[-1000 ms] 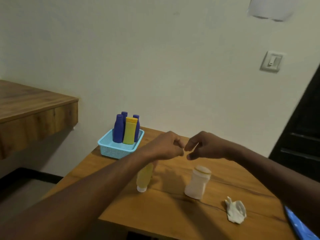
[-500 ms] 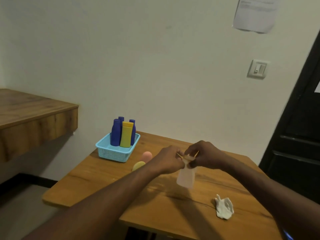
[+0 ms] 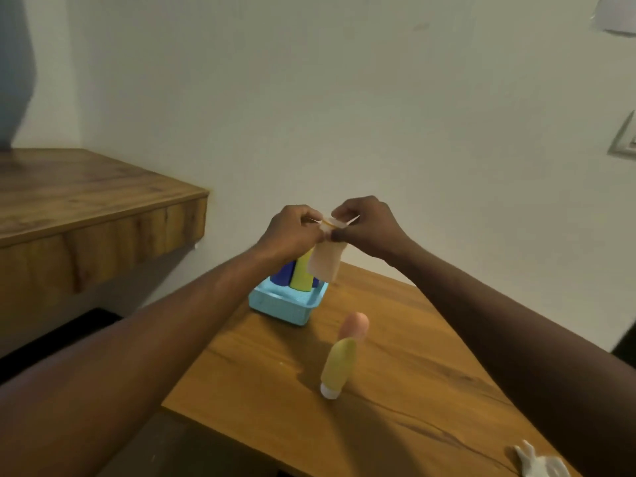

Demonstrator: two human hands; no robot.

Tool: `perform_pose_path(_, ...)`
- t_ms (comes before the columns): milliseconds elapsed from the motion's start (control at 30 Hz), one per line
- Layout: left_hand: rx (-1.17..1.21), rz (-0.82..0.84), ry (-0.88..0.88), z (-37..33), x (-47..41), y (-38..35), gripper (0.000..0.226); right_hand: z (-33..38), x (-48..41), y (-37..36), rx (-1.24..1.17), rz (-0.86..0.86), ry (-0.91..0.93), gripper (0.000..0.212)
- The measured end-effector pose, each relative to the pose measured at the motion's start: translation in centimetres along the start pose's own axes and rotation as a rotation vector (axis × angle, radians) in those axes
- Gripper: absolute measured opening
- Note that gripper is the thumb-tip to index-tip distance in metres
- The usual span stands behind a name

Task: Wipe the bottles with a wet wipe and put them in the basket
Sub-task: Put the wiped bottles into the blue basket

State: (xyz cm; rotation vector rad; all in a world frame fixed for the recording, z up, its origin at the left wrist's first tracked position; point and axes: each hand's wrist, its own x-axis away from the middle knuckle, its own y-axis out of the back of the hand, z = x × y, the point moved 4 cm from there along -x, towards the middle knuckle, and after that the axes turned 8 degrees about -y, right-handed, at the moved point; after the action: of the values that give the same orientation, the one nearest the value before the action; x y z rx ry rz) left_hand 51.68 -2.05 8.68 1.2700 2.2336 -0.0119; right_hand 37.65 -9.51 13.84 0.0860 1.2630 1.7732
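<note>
**Pale bottle now raised in front of the basket**

Half a second ago you held the pale bottle [image 3: 325, 265] lower and to the right of the basket [image 3: 285, 308]. Now it hangs higher and, in this view, covers part of the tall yellow bottle [image 3: 301, 275] and the blue bottles [image 3: 282, 275] standing inside. The pale bottle is smooth, translucent plastic with a yellowish rim at its top. The basket is light-blue plastic and rectangular. In front of the basket, on the wood-grain table [image 3: 413, 373], an upturned yellow bottle [image 3: 337, 364] stands on its white cap, with a rounded pink bottle [image 3: 356, 325] just behind it. Well to the front right of the basket lies a crumpled white wipe [image 3: 540, 464]. Your left hand [image 3: 292, 232] and right hand [image 3: 370, 228] meet, fingers curled, each pinching the pale bottle's top.
</note>
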Motion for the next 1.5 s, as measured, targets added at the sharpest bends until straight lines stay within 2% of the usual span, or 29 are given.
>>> perform_pose_path(200,-0.038,-0.101,0.071,6.5,-1.2,4.4,0.031,1.3,-4.7,-8.0,0.029,0.079,0.032,0.029)
perform_pose_path(400,-0.082,-0.091,0.132,11.9,-1.9,5.3,0.034,-0.4,-6.5,-13.7,0.045,0.141,0.016,0.024)
perform_pose_path(567,-0.073,-0.081,0.131,13.9,-2.2,4.9,0.031,-1.6,-7.1,-15.7,0.061,0.098,0.043,0.031)
perform_pose_path(900,-0.089,-0.083,0.109,13.9,-2.5,4.2,0.033,-2.5,-6.3,-15.7,-0.007,0.028,0.045,0.030)
perform_pose_path(1133,-0.110,-0.060,0.101,12.1,-1.9,3.7,0.035,-2.7,-5.9,-14.5,0.095,0.044,0.035,0.031)
perform_pose_path(1333,-0.127,-0.066,0.045,9.3,-0.7,3.1,0.033,-2.5,-4.1,-10.6,0.084,0.033,0.035,0.023)
perform_pose_path(1500,-0.106,0.031,-0.007,5.4,1.9,1.0,0.029,-1.9,-0.2,-6.3,0.066,0.120,0.035,0.014)
